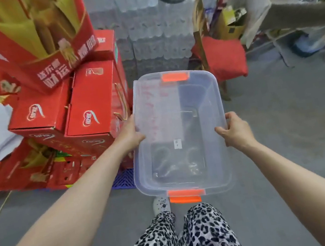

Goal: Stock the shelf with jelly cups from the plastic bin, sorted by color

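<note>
The head view looks down on a plastic bin [196,101], a see-through rectangular tub with rounded corners, a thin flared rim and smooth, slightly cloudy walls. A bright orange latch [175,77] sits on its far short end and a second orange latch [186,195] on the near one. The grey floor shows through its clear base. The bin is off the ground, held in front of the person with its long side pointing away. The left hand [130,133] grasps the left long rim, thumb lying over the edge onto the inside wall and the fingers hidden beneath. The right hand [236,130] grips the right long rim, thumb inside and fingers curled over the lip. Both bare forearms reach forward, nearly straight. Below are leopard-print trousers [195,233] and a white shoe [161,204] on a smooth grey floor [284,125]. To the left stand stacked glossy red cartons [91,104], with a purple grid pallet [123,179] beside their base. Shrink-wrapped water bottle packs [154,29] are piled behind the bin. A red cushion [225,56] lies on a wooden chair to the right, with blurred clutter beyond it.
</note>
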### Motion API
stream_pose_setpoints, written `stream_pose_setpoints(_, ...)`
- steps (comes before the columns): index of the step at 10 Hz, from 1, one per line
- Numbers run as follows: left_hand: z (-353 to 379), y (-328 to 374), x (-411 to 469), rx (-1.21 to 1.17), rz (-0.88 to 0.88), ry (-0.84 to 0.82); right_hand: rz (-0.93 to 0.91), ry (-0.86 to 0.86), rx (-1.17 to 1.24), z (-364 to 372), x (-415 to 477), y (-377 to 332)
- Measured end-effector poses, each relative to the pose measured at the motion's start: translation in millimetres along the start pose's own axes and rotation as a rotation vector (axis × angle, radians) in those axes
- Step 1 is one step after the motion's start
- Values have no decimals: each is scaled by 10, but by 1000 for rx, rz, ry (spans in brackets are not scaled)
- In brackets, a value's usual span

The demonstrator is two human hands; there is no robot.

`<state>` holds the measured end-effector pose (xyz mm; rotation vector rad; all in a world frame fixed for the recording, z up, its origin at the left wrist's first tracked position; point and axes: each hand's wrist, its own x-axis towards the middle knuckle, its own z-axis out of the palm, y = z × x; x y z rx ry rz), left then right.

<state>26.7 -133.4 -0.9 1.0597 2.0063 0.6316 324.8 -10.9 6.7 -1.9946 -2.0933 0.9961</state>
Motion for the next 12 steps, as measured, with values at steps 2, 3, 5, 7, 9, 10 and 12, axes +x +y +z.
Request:
stream_pose_setpoints(2,-61,38,987,140,-133,76,-64,-110,-94,103,1250,-436)
stream_pose_setpoints(3,-30,-52,1390,143,-230,124,-108,-173,-165,266,1823,-598)
stream_pose_setpoints(5,73,-162,1905,146,-379,212,-118,-260,-222,502,2450,-750)
stream_pose_setpoints(7,248,-139,2075,206,-433,240,-90,-351,-269,613,2651,-736)
stream_pose_setpoints(9,242,-185,2115,242,-421,262,-115,-362,-226,633,2663,-711)
stream_pose_setpoints(10,192,-125,2076,219,-405,274,-113,-363,-206,611,2620,-730)
stream_pose_setpoints(12,216,-23,1794,242,-252,238,-273,-319,-381,480,2494,-746)
